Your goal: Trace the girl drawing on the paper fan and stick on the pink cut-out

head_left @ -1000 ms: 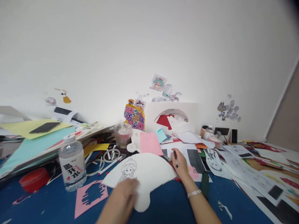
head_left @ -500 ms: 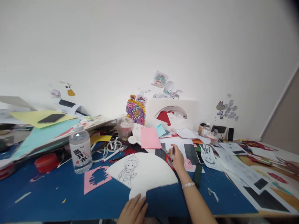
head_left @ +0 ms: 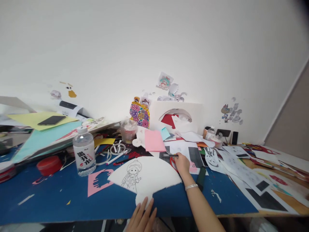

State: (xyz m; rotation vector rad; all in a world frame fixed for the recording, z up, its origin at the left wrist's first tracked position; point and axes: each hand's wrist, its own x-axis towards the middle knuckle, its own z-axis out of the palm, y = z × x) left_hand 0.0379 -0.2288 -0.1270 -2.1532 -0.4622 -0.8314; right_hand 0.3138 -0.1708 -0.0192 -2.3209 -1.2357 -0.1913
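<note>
A white fan-shaped paper (head_left: pixel 154 172) with an outline drawing of a girl lies on the blue mat (head_left: pixel 53 199). My left hand (head_left: pixel 143 215) rests flat on the fan's rounded lower tab at the mat's front edge, fingers stretched out. My right hand (head_left: pixel 181 162) is at the fan's upper right edge, fingers closed round a black marker pen (head_left: pixel 170 155) that points left. A silver bracelet sits on that wrist. Red scissors handles (head_left: pixel 173 163) lie under the hand.
A water bottle (head_left: pixel 84 155) stands at the left, a pink paper cutout (head_left: pixel 98 181) beside the fan. Loose pens, tape rings, a red lid (head_left: pixel 49 164), a pink card (head_left: pixel 154 141), a plastic cup (head_left: pixel 128 130) and many printed sheets (head_left: pixel 243 170) cover the table.
My left hand slid from the fan's middle down to its lower tab. My right hand turned the marker from upright to lying leftward. The view pulled back from the table.
</note>
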